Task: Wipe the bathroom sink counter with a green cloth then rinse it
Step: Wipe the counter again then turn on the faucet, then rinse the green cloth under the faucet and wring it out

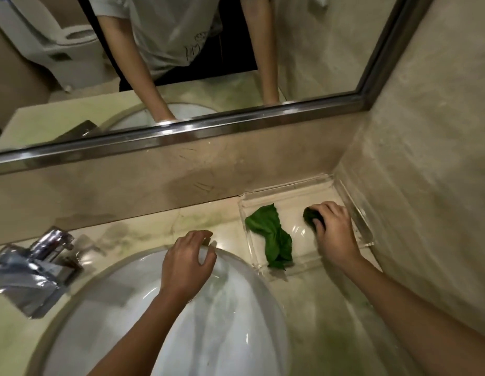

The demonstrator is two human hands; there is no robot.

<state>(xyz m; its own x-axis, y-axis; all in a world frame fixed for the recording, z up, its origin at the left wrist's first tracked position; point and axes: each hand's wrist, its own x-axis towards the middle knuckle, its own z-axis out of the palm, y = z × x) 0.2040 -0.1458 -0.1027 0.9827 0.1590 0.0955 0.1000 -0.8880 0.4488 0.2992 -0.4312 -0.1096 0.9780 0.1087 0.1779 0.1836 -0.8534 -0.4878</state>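
A green cloth point(271, 237) lies crumpled in a clear plastic tray point(287, 192) on the marble counter point(312, 308), in the corner to the right of the sink. My right hand point(335, 229) reaches into the tray and grips a second, darker green bunched cloth point(309, 216) at the tray's right side. My left hand point(188, 263) hovers over the far rim of the white sink basin point(236, 321), fingers loosely curled and holding nothing.
A chrome faucet point(38, 264) stands at the left of the basin. A mirror with a metal frame point(181, 128) runs along the back wall. A tiled side wall point(425, 185) closes the counter on the right. Greenish stains mark the counter.
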